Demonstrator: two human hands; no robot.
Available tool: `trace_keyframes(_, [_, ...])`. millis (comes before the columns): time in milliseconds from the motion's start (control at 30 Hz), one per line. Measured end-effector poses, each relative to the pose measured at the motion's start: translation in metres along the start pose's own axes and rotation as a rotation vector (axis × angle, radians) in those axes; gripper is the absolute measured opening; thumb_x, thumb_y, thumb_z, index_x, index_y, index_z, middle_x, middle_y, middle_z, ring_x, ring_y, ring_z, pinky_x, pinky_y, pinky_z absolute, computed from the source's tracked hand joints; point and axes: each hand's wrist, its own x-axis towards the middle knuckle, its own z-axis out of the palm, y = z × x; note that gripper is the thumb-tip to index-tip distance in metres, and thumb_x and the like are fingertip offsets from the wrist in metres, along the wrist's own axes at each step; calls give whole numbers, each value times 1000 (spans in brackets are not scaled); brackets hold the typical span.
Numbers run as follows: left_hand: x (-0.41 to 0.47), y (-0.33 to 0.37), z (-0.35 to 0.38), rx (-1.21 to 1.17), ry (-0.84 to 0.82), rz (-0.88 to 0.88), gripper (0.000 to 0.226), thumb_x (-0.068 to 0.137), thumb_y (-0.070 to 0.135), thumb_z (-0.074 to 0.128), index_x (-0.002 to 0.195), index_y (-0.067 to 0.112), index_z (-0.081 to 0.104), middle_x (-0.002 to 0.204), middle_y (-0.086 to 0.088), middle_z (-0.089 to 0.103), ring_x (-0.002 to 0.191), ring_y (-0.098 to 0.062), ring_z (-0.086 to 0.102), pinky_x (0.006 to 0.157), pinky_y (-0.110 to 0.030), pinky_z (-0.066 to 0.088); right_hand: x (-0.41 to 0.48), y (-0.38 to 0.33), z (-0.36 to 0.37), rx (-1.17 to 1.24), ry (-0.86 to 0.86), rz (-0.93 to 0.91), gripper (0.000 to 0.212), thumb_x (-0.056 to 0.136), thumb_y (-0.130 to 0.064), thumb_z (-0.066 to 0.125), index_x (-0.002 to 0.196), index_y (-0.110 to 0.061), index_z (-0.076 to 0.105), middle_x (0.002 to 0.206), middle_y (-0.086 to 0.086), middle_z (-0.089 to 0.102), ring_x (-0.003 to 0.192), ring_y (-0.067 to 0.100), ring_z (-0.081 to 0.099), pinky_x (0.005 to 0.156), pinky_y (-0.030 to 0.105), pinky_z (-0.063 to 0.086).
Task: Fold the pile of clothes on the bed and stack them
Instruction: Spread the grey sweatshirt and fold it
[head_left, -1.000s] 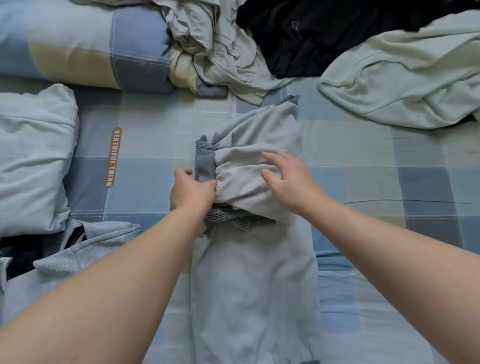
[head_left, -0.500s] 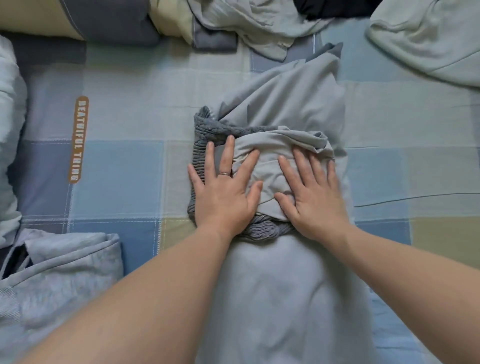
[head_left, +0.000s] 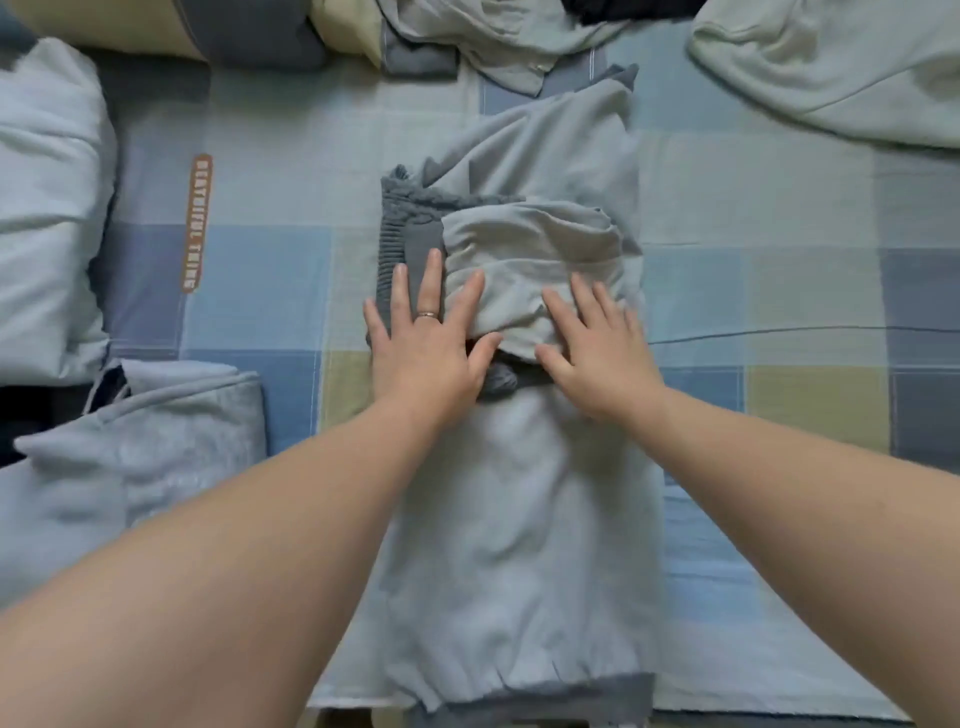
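A pale grey-blue garment (head_left: 519, 509) with darker ribbed trim lies lengthwise down the middle of the checked bed sheet (head_left: 270, 291). Its upper part is folded into a bundle (head_left: 535, 244), with the ribbed cuff showing at the bundle's left edge. My left hand (head_left: 426, 338), wearing a ring, lies flat with spread fingers on the bundle's left side. My right hand (head_left: 597, 348) presses flat on the bundle's right side. Neither hand grips the cloth.
A folded grey hoodie (head_left: 135, 452) lies at the lower left, with a pale pillow (head_left: 47, 208) above it. Unfolded clothes sit along the top: a grey shirt (head_left: 498, 36), a pale green top (head_left: 841, 67) and a dark garment (head_left: 623, 8).
My left hand went from gripping the bundle's edge to lying flat on it. Both hands now press the bundle down. The view tilted down and closer.
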Motion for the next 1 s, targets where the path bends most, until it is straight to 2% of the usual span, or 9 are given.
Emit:
trace_keyframes(167, [-107, -4, -4, -196, -142, -236, 82, 95, 57, 52, 159, 38, 4, 169, 1, -11, 154, -36, 2, 122, -56, 13, -105, 17, 7, 199, -125, 180, 91, 92, -41, 62, 161, -28, 4, 168, 8, 5, 152, 32, 12, 121, 48, 22])
trace_keyframes(267, [-156, -20, 14, -380, -220, -363, 96, 92, 51, 64, 160, 35, -1, 169, -1, -8, 153, -36, 9, 121, -50, 18, -161, 31, 34, 431, -155, 368, 97, 88, -34, 70, 161, -22, 7, 163, 11, 22, 148, 33, 26, 120, 45, 26])
trace_keyframes(367, [-194, -35, 43, -584, -212, -539, 108, 85, 48, 74, 161, 25, 1, 168, -7, 2, 153, -31, 13, 120, -46, 22, -206, 34, 65, 669, -159, 518, 81, 87, -26, 74, 154, -21, 28, 143, 4, 52, 131, 28, 51, 106, 41, 43])
trace_keyframes(433, [-216, -44, 64, -623, -207, -621, 113, 80, 46, 80, 161, 17, 7, 166, -13, 13, 151, -32, 20, 120, -45, 25, -230, 32, 84, 747, -124, 569, 67, 88, -25, 74, 145, -19, 40, 127, -4, 56, 117, 20, 56, 94, 35, 45])
trace_keyframes(600, [-265, -55, 107, -786, -157, -666, 81, 71, 36, 88, 133, 9, 43, 126, -7, 60, 113, -25, 60, 99, -39, 47, -266, 20, 128, 827, -88, 699, 50, 86, -27, 76, 126, -12, 50, 114, -1, 56, 101, 18, 54, 84, 30, 40])
trace_keyframes(767, [-288, -51, 135, -1121, -228, -641, 46, 76, 21, 88, 116, 14, 64, 112, 0, 71, 101, -18, 68, 95, -38, 55, -280, 11, 156, 950, -32, 721, 29, 86, -24, 78, 110, -19, 61, 106, 2, 66, 93, 21, 61, 76, 28, 45])
trace_keyframes(833, [-294, -50, 138, -1181, -286, -611, 40, 79, 19, 86, 114, 12, 69, 107, 2, 73, 95, -12, 70, 89, -31, 55, -284, 11, 165, 1059, -25, 751, 30, 82, -23, 82, 107, -15, 67, 107, 4, 72, 94, 21, 68, 80, 32, 54])
trace_keyframes(933, [-302, -48, 138, -1166, -295, -649, 21, 83, 23, 83, 94, 14, 67, 91, 1, 69, 85, -14, 66, 73, -26, 51, -293, 8, 167, 1185, -30, 813, 37, 79, -22, 84, 111, -8, 70, 104, 10, 75, 92, 25, 73, 86, 45, 59])
trace_keyframes(1000, [-313, -45, 131, -1177, -312, -713, 33, 79, 33, 85, 84, 16, 57, 89, -3, 67, 89, -22, 65, 83, -35, 55, -305, 4, 161, 1262, -42, 835, 28, 83, -21, 81, 106, -9, 69, 99, 9, 75, 80, 22, 73, 71, 36, 61])
